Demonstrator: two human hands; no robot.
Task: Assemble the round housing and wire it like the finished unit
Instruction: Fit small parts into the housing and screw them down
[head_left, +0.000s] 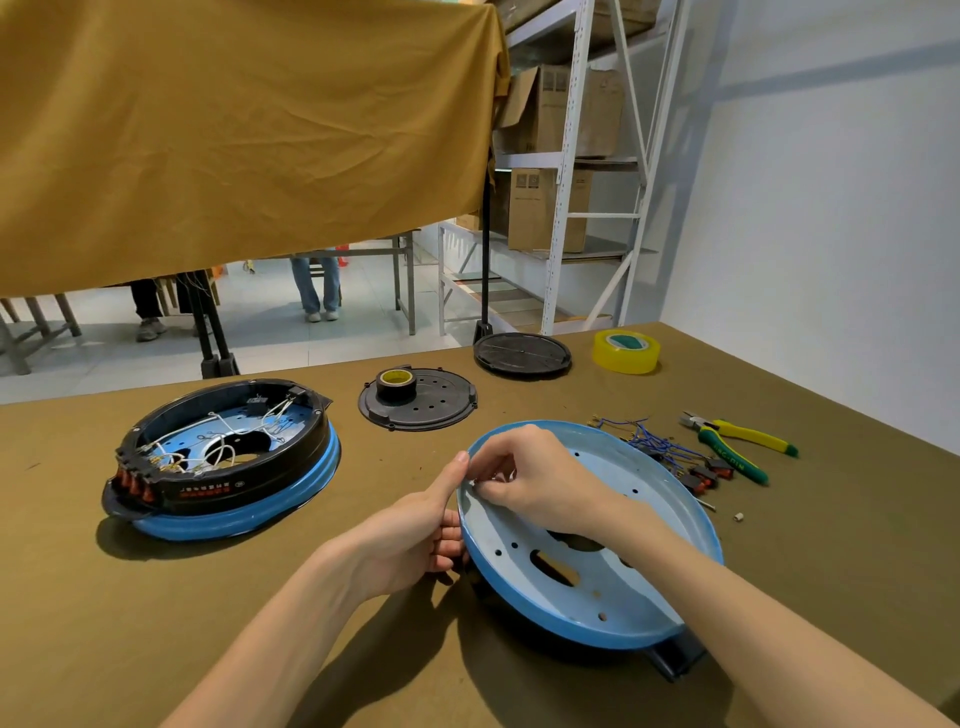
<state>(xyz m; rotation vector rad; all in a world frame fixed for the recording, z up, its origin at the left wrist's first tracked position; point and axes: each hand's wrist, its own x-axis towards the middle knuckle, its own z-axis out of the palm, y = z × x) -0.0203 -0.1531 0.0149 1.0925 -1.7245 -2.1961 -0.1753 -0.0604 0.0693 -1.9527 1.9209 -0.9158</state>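
Observation:
A blue round pan (613, 597) with holes and slots is tilted up in front of me, over a black part (675, 657) showing under its near edge. My left hand (415, 535) grips the pan's left rim, thumb on top and fingers under. My right hand (530, 483) reaches inside near that rim with curled fingertips pinching something small that I cannot make out. The finished unit (223, 457), a black ring on a blue pan with white wires and red switches, lies at the left.
A black perforated cover (436, 410) with a black tape roll (396, 384) sits mid-table. A black disc (522, 354) and yellow tape roll (626, 351) lie farther back. Blue wires with red switches (670, 452) and green-yellow pliers (737, 441) lie at the right.

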